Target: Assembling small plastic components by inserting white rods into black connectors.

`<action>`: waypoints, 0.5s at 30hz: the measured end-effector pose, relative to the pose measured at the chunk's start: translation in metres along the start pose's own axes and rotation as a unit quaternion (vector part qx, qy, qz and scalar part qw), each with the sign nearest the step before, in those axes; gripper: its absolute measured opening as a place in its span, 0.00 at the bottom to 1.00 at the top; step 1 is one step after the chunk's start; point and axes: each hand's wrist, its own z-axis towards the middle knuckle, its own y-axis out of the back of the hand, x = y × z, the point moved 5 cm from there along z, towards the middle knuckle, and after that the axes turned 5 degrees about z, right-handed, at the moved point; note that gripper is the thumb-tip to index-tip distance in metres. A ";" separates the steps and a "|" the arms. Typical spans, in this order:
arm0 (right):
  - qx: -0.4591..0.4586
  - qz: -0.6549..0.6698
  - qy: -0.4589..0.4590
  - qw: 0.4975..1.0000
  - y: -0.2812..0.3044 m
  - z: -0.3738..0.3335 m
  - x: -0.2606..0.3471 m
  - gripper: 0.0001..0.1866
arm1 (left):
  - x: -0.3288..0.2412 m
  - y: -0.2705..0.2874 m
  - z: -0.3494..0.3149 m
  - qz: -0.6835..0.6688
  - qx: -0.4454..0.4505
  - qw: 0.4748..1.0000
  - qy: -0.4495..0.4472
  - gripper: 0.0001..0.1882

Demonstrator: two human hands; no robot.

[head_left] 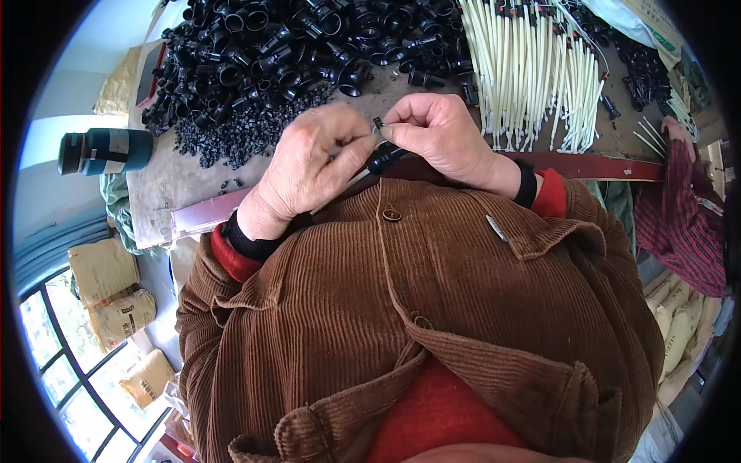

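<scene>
A small black piece [378, 122] sat at the fingertips between the two hands, above the front edge of the surface [162, 189]. The right hand [444, 135] had thumb and forefinger pinched narrow on it; the left hand [316, 158] was curled close beside it, its fingers drawn in, but blur hid whether it gripped anything. Just below, between the hands, lay a black fitting [384, 160] with a pale tube [351, 184] running down under the left hand; what held that was too hidden to tell. The small piece looked very light and probably stiff, likely plastic, its smooth sides perhaps slippery, so a fingertip pinch at its sides seemed the sensible hold. The fitting looked light and rigid too, best taken round its thicker body, while the tube would likely flex and was better held near the joint. As for containers, a dark teal flask [116, 150] lay at the left, its contents out of sight. Brown paper bags [104, 270] by the window hid whatever they held, and pale sacks [679, 332] at the right bulged with unseen filling. The black cup-shaped parts [247, 46] and the bundle of pale tubes [525, 77] lay loose, in no container.
</scene>
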 end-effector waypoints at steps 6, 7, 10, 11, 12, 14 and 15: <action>0.065 -0.039 0.048 0.996 -0.005 0.001 0.009 0.04 | 0.008 -0.005 0.014 -0.077 0.136 0.984 0.088 0.10; 0.085 -0.043 0.039 0.995 -0.006 0.001 0.008 0.04 | 0.009 -0.006 0.013 -0.082 0.165 0.978 0.094 0.10; 0.119 -0.051 0.017 0.991 -0.002 0.001 0.007 0.04 | 0.014 -0.007 0.009 -0.092 0.228 0.964 0.104 0.11; 0.135 -0.075 -0.008 0.988 0.004 0.003 0.009 0.04 | 0.017 -0.005 0.004 -0.116 0.228 0.958 0.131 0.11; 0.152 -0.099 -0.033 0.983 0.010 0.004 0.012 0.04 | 0.019 -0.003 -0.001 -0.139 0.228 0.950 0.159 0.11; 0.168 -0.121 -0.061 0.976 0.022 0.002 0.015 0.04 | 0.019 -0.002 -0.007 -0.164 0.228 0.941 0.188 0.11; 0.150 -0.119 -0.060 0.980 0.030 0.000 0.016 0.04 | 0.017 0.001 -0.007 -0.137 0.209 0.950 0.188 0.11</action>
